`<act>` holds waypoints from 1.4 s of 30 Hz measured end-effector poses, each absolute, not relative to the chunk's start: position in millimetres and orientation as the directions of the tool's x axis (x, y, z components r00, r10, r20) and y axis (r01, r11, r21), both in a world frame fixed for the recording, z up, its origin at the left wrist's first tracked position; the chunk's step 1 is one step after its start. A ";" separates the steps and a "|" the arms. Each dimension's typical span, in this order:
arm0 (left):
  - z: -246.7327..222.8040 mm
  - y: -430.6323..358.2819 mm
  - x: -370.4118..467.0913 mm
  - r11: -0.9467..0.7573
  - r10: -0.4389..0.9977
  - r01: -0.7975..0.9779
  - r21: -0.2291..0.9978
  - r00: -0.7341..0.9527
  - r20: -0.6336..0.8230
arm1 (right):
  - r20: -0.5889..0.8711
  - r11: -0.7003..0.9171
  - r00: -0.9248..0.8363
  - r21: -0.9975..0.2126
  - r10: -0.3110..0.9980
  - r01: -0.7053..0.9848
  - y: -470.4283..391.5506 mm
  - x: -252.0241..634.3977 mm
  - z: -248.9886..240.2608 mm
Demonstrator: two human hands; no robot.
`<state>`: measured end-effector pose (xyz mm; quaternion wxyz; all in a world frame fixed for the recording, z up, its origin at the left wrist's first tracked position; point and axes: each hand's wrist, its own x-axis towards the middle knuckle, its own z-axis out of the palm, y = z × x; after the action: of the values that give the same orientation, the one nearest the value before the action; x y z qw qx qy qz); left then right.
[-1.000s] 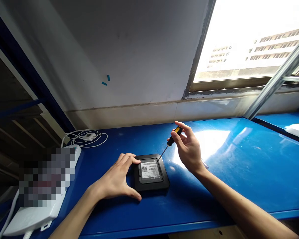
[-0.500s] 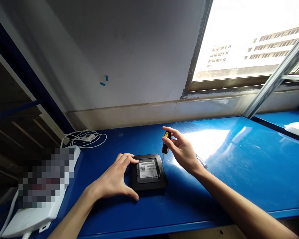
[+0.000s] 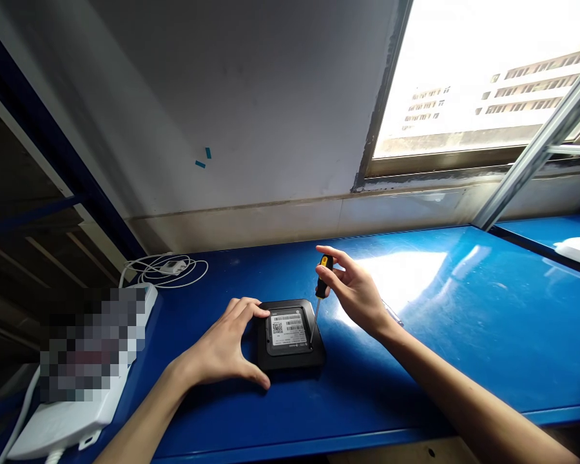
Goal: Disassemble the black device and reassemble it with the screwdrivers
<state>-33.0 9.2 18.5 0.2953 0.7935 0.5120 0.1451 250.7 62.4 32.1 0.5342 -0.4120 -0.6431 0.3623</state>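
A flat black square device box (image 3: 292,362) lies on the blue table, a white label (image 3: 289,329) with a QR code and barcodes in its recessed panel. My left hand (image 3: 227,345) grips its left side, fingers at the far corner and thumb at the near one. Pinched upright in my right hand (image 3: 355,290) is a small screwdriver (image 3: 324,276) with a black and yellow handle. Its shaft slants down, the tip at the panel's near right corner; whether a screw sits beneath is too small to tell.
A white device (image 3: 62,422), its top blurred out, stands at the left. Behind it lies a coiled white cable (image 3: 193,277). A thin shiny object (image 3: 392,313) lies partly hidden by my right wrist. The blue table (image 3: 468,335) meets a wall (image 3: 270,116) at the back.
Both hands, the screwdriver and the black box stay in place relative to each other. The whole view has shifted very slightly.
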 end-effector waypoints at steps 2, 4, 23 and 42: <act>18.3 9.6 -33.0 -0.303 0.898 0.724 0.620 0.434 -0.068 | 0.382 0.394 -0.104 -0.908 0.918 0.144 61.7 250.8 34.1; 18.0 10.3 -32.8 -0.303 0.899 0.722 0.622 0.434 -0.066 | 0.378 0.392 -0.110 -0.908 0.919 0.147 61.4 251.0 35.6; 17.6 9.8 -33.8 -0.325 0.891 0.710 0.624 0.451 -0.049 | 0.386 0.390 -0.108 -0.921 0.916 0.018 61.6 251.9 34.6; 17.0 8.6 -34.0 -0.336 0.886 0.688 0.644 0.463 -0.033 | 0.438 0.438 -0.027 -0.887 0.898 0.145 61.3 251.8 33.1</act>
<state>-34.0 8.6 17.0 0.3012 0.8005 0.4913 0.1644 251.8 61.3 33.1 0.5631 -0.4114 -0.6338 0.3346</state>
